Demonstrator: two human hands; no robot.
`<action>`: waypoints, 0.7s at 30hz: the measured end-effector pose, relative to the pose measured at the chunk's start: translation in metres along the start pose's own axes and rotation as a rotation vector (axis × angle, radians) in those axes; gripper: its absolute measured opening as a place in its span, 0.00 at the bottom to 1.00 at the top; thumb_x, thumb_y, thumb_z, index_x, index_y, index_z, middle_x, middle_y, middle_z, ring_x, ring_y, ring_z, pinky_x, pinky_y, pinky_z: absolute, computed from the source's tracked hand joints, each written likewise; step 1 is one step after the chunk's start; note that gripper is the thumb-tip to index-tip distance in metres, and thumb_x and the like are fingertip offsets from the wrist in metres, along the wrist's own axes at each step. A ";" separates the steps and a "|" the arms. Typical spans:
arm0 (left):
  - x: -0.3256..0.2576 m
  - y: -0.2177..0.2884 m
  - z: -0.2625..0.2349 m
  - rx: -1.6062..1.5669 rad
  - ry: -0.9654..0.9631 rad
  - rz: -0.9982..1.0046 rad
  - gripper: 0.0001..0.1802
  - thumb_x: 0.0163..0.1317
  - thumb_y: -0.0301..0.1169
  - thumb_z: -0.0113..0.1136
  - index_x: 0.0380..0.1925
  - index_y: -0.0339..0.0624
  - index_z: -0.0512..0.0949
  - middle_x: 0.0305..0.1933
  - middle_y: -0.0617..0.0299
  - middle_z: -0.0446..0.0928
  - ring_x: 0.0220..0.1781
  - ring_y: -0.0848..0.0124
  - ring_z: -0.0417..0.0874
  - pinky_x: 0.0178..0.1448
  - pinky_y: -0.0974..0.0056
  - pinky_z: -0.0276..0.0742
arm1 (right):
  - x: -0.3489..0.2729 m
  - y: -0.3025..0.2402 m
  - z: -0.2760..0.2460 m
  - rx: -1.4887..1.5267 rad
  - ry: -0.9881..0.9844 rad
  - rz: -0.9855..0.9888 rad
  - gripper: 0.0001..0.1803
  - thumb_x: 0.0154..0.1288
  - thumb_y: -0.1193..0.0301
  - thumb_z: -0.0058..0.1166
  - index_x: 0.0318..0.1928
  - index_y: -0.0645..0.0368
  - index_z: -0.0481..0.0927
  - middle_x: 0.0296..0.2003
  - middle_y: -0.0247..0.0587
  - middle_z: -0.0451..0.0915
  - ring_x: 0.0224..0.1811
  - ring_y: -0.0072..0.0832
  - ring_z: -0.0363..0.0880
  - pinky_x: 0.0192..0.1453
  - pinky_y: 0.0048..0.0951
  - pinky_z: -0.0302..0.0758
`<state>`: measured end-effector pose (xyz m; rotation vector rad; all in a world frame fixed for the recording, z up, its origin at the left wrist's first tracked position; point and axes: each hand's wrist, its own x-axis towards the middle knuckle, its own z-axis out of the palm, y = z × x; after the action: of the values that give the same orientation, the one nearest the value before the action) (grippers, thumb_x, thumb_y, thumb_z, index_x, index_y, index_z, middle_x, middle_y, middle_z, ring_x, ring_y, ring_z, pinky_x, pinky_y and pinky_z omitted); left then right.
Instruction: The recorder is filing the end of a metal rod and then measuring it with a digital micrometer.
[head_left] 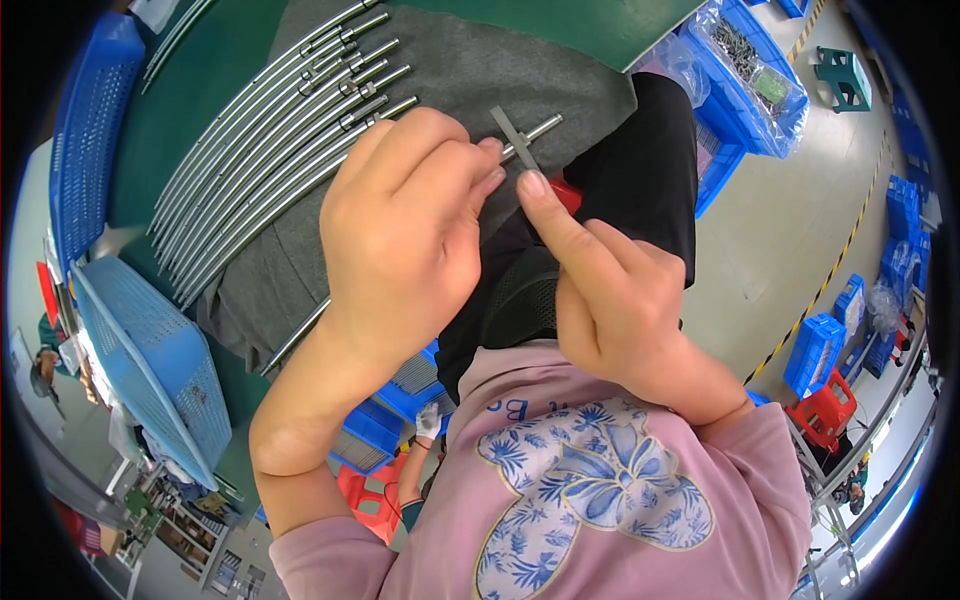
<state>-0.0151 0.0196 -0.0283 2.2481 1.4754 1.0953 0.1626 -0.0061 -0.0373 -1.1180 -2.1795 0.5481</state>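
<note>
My left hand is closed, thumb and fingers pinched round a slim shiny metal rod. This rod runs under the hand from the lower left, and its upper right end sticks out past my fingertips. A narrow flat grey bar lies across the rod near that end. The index finger of my right hand stretches out onto the bar's near end; the other fingers are curled, and the thumb is hidden. Beside my left hand, several similar metal rods with collars lie side by side on a dark grey cloth.
The cloth covers part of a green table. Blue perforated baskets stand at the left edge. A blue bin with bagged small parts is at the upper right. Below the table edge, another person's gloved hand is near blue trays.
</note>
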 end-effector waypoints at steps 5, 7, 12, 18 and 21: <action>-0.002 0.003 0.000 0.002 0.004 -0.007 0.12 0.41 0.17 0.67 0.28 0.38 0.78 0.29 0.61 0.72 0.28 0.62 0.72 0.30 0.61 0.69 | -0.013 0.018 -0.007 0.141 0.159 -0.065 0.37 0.39 0.84 0.49 0.58 0.64 0.76 0.14 0.34 0.56 0.10 0.27 0.56 0.16 0.26 0.59; -0.002 0.002 0.000 0.006 0.005 0.008 0.12 0.41 0.17 0.67 0.28 0.38 0.78 0.29 0.61 0.72 0.28 0.63 0.72 0.30 0.61 0.69 | -0.004 0.022 -0.007 0.135 0.206 -0.058 0.35 0.43 0.88 0.49 0.58 0.65 0.76 0.15 0.36 0.60 0.12 0.27 0.60 0.17 0.26 0.61; 0.000 0.003 -0.003 0.015 -0.018 0.016 0.09 0.48 0.17 0.66 0.30 0.35 0.80 0.28 0.58 0.74 0.27 0.65 0.74 0.30 0.66 0.69 | -0.004 0.017 -0.004 0.203 0.165 -0.016 0.34 0.45 0.88 0.49 0.59 0.64 0.76 0.16 0.37 0.65 0.13 0.28 0.65 0.19 0.25 0.65; -0.002 0.001 -0.001 0.013 -0.002 0.016 0.13 0.41 0.18 0.67 0.30 0.39 0.79 0.29 0.61 0.72 0.28 0.63 0.73 0.30 0.62 0.69 | -0.008 0.010 -0.016 0.185 -0.092 0.095 0.26 0.54 0.91 0.43 0.56 0.74 0.74 0.48 0.58 0.80 0.30 0.34 0.83 0.36 0.22 0.76; -0.001 0.002 0.000 0.002 0.006 0.013 0.12 0.41 0.18 0.67 0.29 0.38 0.79 0.29 0.61 0.72 0.28 0.63 0.73 0.30 0.62 0.69 | -0.010 0.016 -0.002 0.154 0.072 0.004 0.38 0.41 0.85 0.50 0.60 0.58 0.76 0.14 0.33 0.59 0.11 0.27 0.60 0.15 0.27 0.62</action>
<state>-0.0143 0.0175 -0.0273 2.2609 1.4670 1.1059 0.1778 -0.0054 -0.0489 -1.0442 -2.0366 0.6557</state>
